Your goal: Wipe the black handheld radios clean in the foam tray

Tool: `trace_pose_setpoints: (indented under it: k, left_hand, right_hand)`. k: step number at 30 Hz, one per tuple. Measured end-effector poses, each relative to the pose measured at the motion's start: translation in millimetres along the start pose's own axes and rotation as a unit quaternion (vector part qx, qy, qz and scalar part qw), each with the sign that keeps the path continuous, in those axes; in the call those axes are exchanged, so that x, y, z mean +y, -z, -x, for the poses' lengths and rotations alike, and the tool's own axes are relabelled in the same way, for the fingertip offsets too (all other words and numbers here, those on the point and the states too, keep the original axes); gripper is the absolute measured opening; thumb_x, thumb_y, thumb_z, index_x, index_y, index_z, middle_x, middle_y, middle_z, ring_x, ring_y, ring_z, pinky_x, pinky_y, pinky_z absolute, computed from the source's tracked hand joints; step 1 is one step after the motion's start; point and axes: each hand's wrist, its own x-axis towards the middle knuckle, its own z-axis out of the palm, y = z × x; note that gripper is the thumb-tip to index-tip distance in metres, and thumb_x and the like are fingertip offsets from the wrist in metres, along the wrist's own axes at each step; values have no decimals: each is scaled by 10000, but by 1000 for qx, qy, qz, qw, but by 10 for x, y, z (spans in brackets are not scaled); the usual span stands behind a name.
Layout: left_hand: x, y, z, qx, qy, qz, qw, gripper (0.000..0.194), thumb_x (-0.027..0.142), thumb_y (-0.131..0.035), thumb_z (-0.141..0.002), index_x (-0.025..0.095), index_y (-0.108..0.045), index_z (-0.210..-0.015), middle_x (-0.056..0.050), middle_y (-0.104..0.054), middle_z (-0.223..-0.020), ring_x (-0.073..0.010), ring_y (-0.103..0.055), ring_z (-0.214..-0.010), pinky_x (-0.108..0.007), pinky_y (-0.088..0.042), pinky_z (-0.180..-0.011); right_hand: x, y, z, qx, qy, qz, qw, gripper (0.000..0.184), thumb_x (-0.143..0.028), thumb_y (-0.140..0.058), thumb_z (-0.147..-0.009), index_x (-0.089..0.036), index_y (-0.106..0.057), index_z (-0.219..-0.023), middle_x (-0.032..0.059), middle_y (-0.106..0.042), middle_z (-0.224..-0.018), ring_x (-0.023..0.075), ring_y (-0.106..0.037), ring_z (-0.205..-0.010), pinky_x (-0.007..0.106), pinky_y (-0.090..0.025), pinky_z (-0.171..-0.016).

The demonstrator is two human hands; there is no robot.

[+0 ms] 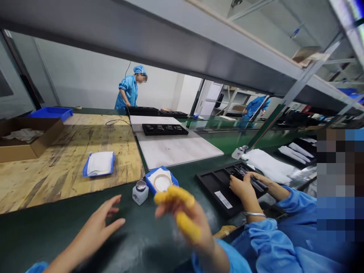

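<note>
The worktop [125, 242] was dark green, the board [113, 140] on it pale tan streaked with brown. The trays [218, 185] were black, the stacked cloths [100, 163] white on blue. Yellow covers [187, 226] wrapped some right-hand fingers [179, 197]; the sleeves [233, 258] were light blue, the small bottle [140, 192] white with a reddish mark.

Bottle [140, 192] stands beside the blue tray [174, 181].
</note>
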Motion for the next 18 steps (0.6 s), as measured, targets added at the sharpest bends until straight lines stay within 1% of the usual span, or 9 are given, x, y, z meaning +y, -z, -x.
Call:
trace_pose_setpoints:
  k: [1,2,3,5,8,10,12,15,18]
  left_hand:
    - [15,-45,-149,-9,-6,0,1000,799,532,-623,-640,196,-429,-1339,-131,-481,-1378,-312,-558,-1124,-469,-446,-974]
    - [13,-107,-274,-16,-10,2,1000,876,504,-633,-627,150,-355,-1379,-167,-393,-1435,-322,-521,-1175,-475,-419,-998]
    - [-2,-181,-377,-21,-13,5,1000,944,475,-650,-608,117,-290,-1404,-196,-322,-1468,-334,-482,-1218,-483,-384,-1028]
    - [-47,-343,-524,-18,-12,17,1000,1014,404,-689,-572,83,-229,-1416,-234,-252,-1488,-352,-406,-1285,-498,-314,-1076]
    - [-94,-557,-650,7,-15,18,1000,996,311,-729,-543,91,-258,-1393,-238,-300,-1465,-341,-340,-1332,-500,-260,-1106]
    - [-93,-656,-696,27,-19,16,999,931,261,-737,-542,115,-313,-1358,-218,-371,-1432,-325,-363,-1321,-488,-265,-1107]
    - [-79,-712,-716,38,-21,14,999,819,225,-727,-557,126,-388,-1296,-194,-472,-1362,-313,-438,-1267,-466,-310,-1085]
    - [-67,-712,-706,41,-15,11,999,642,193,-693,-590,143,-471,-1189,-147,-607,-1200,-297,-561,-1120,-435,-413,-993]
    - [-91,-634,-675,40,-3,9,999,565,192,-681,-600,170,-491,-1132,-106,-651,-1100,-294,-603,-1027,-422,-447,-924]
  right_hand:
    - [-233,-137,27,-28,-6,-74,997,407,-466,-504,-846,-126,-642,-1022,90,-689,-1032,125,-654,-843,278,-557,-743]
    - [-438,-275,26,-52,-24,-164,985,415,-424,-528,-832,-117,-628,-1092,92,-671,-1090,156,-649,-923,304,-546,-795]
    - [-602,-406,0,-75,-48,-228,970,418,-386,-548,-820,-138,-610,-1150,100,-649,-1145,192,-634,-990,340,-536,-834]
    - [-783,-623,-94,-115,-87,-294,945,476,-366,-602,-763,-145,-598,-1185,134,-625,-1182,256,-618,-1029,401,-515,-872]
    - [-791,-838,-199,-153,-108,-307,933,464,-379,-635,-701,-164,-642,-1112,125,-666,-1088,290,-627,-986,428,-490,-889]
    - [-754,-939,-189,-164,-118,-318,926,466,-408,-617,-698,-182,-644,-1105,100,-689,-992,288,-635,-940,429,-484,-875]
    - [-749,-1028,-129,-169,-119,-333,920,508,-465,-597,-695,-173,-640,-1109,87,-693,-921,275,-641,-883,411,-493,-837]
    - [-795,-1146,-20,-177,-108,-361,909,529,-564,-529,-706,-148,-675,-997,78,-696,-861,239,-644,-797,348,-514,-749]
    - [-813,-1225,46,-172,-119,-360,909,520,-564,-425,-756,-144,-687,-914,73,-699,-797,217,-634,-727,306,-507,-650]
